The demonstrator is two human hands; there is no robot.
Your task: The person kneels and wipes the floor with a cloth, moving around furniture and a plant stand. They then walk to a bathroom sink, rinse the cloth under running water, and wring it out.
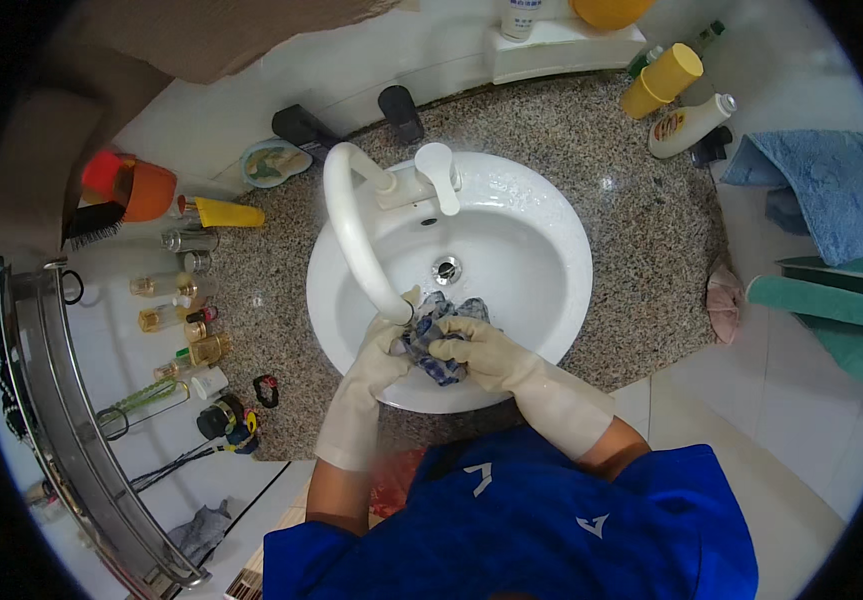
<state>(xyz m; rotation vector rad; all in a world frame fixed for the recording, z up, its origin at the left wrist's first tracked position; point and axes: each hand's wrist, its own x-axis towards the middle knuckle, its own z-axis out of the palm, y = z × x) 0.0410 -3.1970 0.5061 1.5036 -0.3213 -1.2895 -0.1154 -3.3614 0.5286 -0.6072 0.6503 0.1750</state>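
Both my hands wear cream rubber gloves and hold a bunched blue-and-grey checked cloth (442, 367) over the near part of a white oval washbasin (529, 225). My left hand (386, 349) grips the cloth's left side, partly hidden by the end of the white gooseneck faucet (349, 225). From the right, my right hand (480, 349) has its thumb and fingers curled into the cloth. A white lever handle (437, 176) stands at the basin's back rim. The metal drain (446, 270) shows beyond the cloth. Whether water is running cannot be told.
Around the basin runs a speckled granite counter (649, 247). Small glass bottles (161, 319) and a yellow tube (229, 213) line its left side. A yellow canister (660, 81) and a white bottle (690, 126) stand back right. Blue towels (829, 180) hang right; a metal rack (86, 420) is left.
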